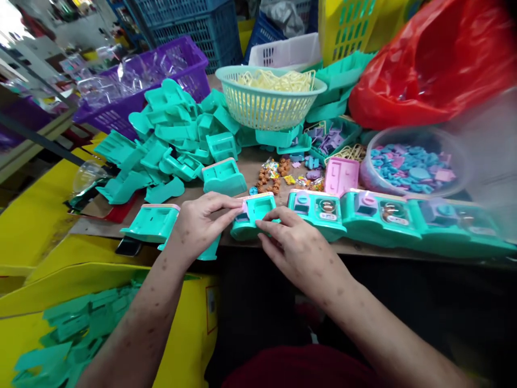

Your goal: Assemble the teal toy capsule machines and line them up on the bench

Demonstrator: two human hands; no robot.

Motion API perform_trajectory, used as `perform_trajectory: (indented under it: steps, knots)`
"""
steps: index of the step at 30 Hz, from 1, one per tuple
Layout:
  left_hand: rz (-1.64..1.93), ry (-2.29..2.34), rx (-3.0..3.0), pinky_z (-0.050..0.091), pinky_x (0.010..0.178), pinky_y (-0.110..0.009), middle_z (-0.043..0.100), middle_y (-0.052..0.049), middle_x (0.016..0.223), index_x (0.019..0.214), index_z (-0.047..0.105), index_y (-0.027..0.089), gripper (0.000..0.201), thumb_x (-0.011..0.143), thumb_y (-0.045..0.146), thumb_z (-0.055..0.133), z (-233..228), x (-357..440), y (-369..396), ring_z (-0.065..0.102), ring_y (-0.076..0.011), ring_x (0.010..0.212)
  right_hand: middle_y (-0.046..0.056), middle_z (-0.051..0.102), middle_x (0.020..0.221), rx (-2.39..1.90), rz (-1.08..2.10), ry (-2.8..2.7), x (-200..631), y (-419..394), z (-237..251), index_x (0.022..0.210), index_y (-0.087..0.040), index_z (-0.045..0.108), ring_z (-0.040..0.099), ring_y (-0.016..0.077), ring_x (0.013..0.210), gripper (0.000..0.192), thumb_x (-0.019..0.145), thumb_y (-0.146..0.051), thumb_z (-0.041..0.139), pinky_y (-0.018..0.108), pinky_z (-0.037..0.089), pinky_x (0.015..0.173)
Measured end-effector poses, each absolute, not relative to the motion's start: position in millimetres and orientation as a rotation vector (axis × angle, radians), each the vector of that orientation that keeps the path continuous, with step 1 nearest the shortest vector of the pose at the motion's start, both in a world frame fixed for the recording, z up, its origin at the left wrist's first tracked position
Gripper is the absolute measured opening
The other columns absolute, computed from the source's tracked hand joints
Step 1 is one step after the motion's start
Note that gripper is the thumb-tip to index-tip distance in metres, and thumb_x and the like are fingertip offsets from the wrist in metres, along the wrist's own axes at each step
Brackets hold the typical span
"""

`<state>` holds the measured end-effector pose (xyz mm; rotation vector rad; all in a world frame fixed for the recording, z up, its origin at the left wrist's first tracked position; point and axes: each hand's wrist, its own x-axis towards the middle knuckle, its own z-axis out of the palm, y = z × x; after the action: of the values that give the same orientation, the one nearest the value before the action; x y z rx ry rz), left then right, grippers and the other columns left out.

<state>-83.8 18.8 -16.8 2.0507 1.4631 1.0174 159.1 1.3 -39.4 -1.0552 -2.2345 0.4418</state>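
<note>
A teal plastic toy base (264, 203) with an open recess sits at the table's front edge between my hands. My left hand (204, 218) reaches over its left end, thumb and forefinger closed on a small lilac plastic piece (243, 211) set there. My right hand (297, 237) holds the base's front edge with bent fingers. To the right stands a row of similar teal bases (382, 218) fitted with lilac parts and clear domes. Another teal base (150, 222) lies left of my left hand, and one more (224, 177) stands behind.
Teal parts pile up (181, 134) at the back left. A basket of cream pieces (270, 99) stands behind, with a clear tub of blue and pink parts (412, 167) and a red bag (436, 64) at right. Small brown figures (269, 178) and a pink tray (342, 175) lie mid-table.
</note>
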Motion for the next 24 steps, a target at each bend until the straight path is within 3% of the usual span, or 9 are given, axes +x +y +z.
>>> perform_trajectory:
  steps: [7,15,24]
  knots:
    - [1.057,1.559,2.048,0.064,0.101,-0.034,0.086,-0.004,0.113,0.112,0.087,0.025,0.017,0.102,0.035,0.08,-22.6,-77.9,15.7,0.079,-0.0206,0.105,0.014,0.073,0.13,-1.075,0.476,-2.224,160.5,-1.2,-40.8,0.13,-0.014,0.078,0.078,0.0256,0.102,0.029,0.108,-0.016,0.057,0.045,0.07,0.095]
    - [1.084,1.688,1.716,0.068,0.08,-0.029,0.086,-0.003,0.102,0.105,0.087,0.024,0.019,0.096,0.04,0.083,-19.3,-63.4,12.5,0.082,-0.0211,0.089,0.015,0.072,0.135,-1.122,0.526,-2.239,162.0,-2.5,-34.9,0.131,-0.011,0.078,0.079,0.0262,0.103,0.033,0.11,-0.016,0.054,0.044,0.069,0.095]
    - [1.197,1.726,1.637,0.067,0.071,-0.027,0.085,-0.002,0.092,0.098,0.086,0.021,0.016,0.091,0.036,0.087,-21.1,-54.9,10.9,0.08,-0.019,0.078,0.014,0.071,0.135,-1.091,0.553,-2.209,163.8,-4.3,-36.3,0.129,-0.011,0.078,0.078,0.0257,0.105,0.031,0.11,-0.016,0.055,0.041,0.069,0.094]
